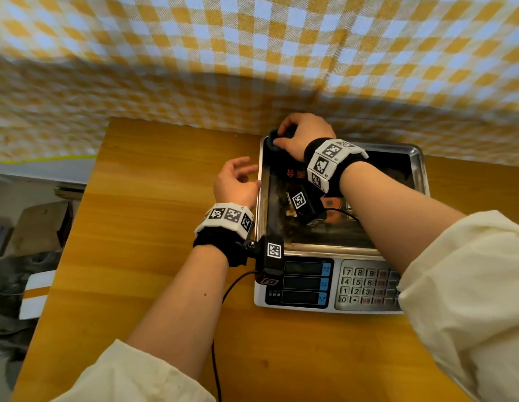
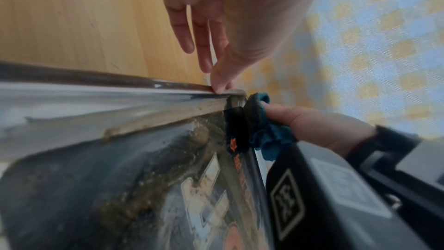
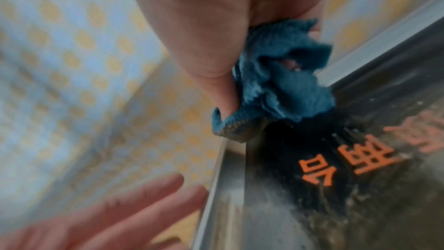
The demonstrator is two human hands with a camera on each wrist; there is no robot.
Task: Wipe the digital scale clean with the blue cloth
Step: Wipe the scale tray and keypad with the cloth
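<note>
The right hand [image 1: 303, 134] grips the bunched blue cloth [image 3: 283, 83] at the scale [image 1: 333, 285] tray's far-left corner; brown grime [image 2: 149, 187] remains, and the left hand [image 1: 236, 181] rests relaxed at the rim.

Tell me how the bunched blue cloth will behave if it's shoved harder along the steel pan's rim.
The blue cloth, gripped by the right hand, looks soft and floppy, so it likely crumples rather than slides. Its soiled edge may smear grime along the steel pan.
</note>
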